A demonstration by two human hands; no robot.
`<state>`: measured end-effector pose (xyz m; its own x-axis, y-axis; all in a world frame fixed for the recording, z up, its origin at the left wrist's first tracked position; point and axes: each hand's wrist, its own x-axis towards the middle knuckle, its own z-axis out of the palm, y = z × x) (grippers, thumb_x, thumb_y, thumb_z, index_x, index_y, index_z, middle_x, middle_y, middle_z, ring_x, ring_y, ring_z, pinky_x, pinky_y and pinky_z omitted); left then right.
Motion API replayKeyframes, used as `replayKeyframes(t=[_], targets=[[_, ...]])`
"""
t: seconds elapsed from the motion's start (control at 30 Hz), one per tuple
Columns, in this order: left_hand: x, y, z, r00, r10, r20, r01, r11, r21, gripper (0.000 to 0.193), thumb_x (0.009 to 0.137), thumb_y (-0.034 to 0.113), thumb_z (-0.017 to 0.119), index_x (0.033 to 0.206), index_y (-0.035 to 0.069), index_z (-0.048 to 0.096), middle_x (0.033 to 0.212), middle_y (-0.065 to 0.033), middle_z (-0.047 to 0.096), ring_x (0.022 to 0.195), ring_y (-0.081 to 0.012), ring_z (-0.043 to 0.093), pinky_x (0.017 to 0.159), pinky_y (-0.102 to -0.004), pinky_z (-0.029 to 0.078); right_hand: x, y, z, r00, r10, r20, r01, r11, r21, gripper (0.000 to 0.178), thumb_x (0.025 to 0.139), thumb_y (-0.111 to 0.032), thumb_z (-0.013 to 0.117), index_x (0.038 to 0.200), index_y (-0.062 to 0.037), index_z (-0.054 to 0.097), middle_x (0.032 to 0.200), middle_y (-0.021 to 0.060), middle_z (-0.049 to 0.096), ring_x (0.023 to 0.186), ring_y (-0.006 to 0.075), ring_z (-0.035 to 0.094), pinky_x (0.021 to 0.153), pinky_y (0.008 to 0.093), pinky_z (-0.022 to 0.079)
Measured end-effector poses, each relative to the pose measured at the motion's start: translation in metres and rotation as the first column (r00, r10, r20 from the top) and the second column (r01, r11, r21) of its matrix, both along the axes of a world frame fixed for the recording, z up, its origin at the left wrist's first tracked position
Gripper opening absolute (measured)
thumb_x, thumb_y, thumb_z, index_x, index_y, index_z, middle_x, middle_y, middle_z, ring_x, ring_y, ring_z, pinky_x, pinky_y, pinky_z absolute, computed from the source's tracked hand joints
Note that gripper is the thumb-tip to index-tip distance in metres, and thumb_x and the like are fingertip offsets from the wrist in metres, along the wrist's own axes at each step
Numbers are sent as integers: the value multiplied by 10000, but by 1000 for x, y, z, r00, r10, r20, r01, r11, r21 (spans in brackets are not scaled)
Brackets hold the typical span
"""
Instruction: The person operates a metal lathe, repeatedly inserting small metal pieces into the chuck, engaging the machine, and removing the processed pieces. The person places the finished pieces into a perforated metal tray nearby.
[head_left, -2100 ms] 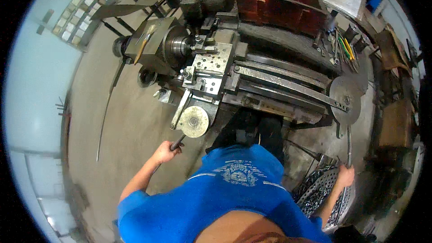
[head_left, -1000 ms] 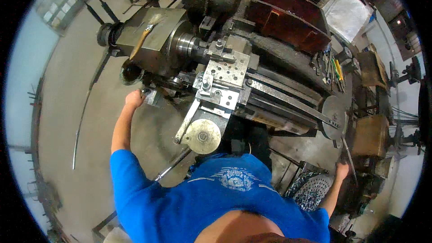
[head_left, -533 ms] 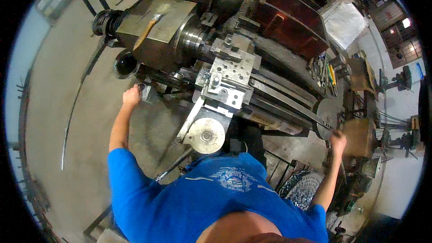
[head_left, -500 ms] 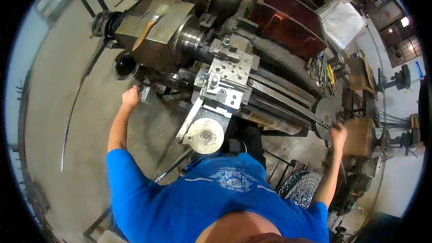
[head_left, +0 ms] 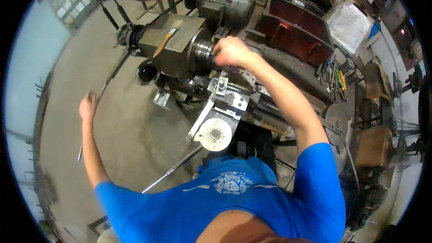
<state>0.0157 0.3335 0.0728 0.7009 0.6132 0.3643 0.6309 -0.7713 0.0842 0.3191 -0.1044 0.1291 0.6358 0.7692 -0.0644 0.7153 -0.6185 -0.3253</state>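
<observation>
A lathe stands before me, its headstock (head_left: 173,56) at the upper left. My right hand (head_left: 234,52) is beside the shiny spindle nose (head_left: 203,51), above the tool post (head_left: 221,86). Its fingers are curled in, and whatever lies within them is hidden. Out to the left, my left hand (head_left: 88,106) is closed around the long metal lever (head_left: 118,66) that slants down from the headstock's end; its fingertips are slightly blurred. A round pale handwheel disc (head_left: 215,134) with a crank arm (head_left: 200,120) is close to my body.
A wooden-handled brush (head_left: 165,43) lies on the headstock. Behind the bed stands a dark red metal box (head_left: 294,29). Wrenches and other hand tools (head_left: 334,80) lie to the right, near another large handwheel (head_left: 337,123). A metal rod (head_left: 173,169) slants out near my waist.
My right hand has left the right-hand wheel and come across to the spindle nose. My left hand has moved from the headstock's front out left to the long lever. The view has shifted.
</observation>
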Motion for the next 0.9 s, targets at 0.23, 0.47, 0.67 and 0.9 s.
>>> replayKeyframes(t=[0.23, 0.47, 0.67, 0.9], targets=[[-48, -81, -37, 938, 341, -60, -345, 932, -106, 564, 747, 563, 462, 938, 45, 578, 863, -155, 603, 820, -328, 569, 703, -402, 434, 7, 14, -12, 998, -39, 48, 43, 995, -89, 342, 549, -265, 601, 820, -61, 637, 838, 119, 625, 780, 256, 605, 697, 333, 481], [-31, -152, -30, 976, 202, -78, -213, 961, -177, 382, 698, 384, 618, 745, 14, 535, 679, -151, 578, 655, -317, 565, 604, -402, 437, 14, -6, -11, 988, -109, 109, 101, 992, 73, 296, 517, -259, 593, 748, -86, 655, 782, 130, 626, 753, 264, 607, 672, 334, 486], [-13, -90, -35, 999, -39, -8, 20, 667, -745, 136, 698, 69, 618, 732, -13, 516, 626, -114, 555, 460, -181, 542, 417, -309, 437, 70, -115, 37, 877, -480, -6, 475, 866, 156, 308, 517, -285, 598, 749, -91, 656, 838, 147, 620, 810, 281, 598, 721, 359, 473], [23, -104, -31, 939, -78, 336, 331, 480, -812, 190, 708, 76, 611, 844, -28, 529, 627, -101, 532, 522, -167, 531, 466, -303, 453, 99, -209, 19, 632, -712, 306, 295, 586, 755, 564, 473, -412, 725, 963, -150, 627, 1135, 201, 483, 1054, 305, 455, 889, 367, 383]])
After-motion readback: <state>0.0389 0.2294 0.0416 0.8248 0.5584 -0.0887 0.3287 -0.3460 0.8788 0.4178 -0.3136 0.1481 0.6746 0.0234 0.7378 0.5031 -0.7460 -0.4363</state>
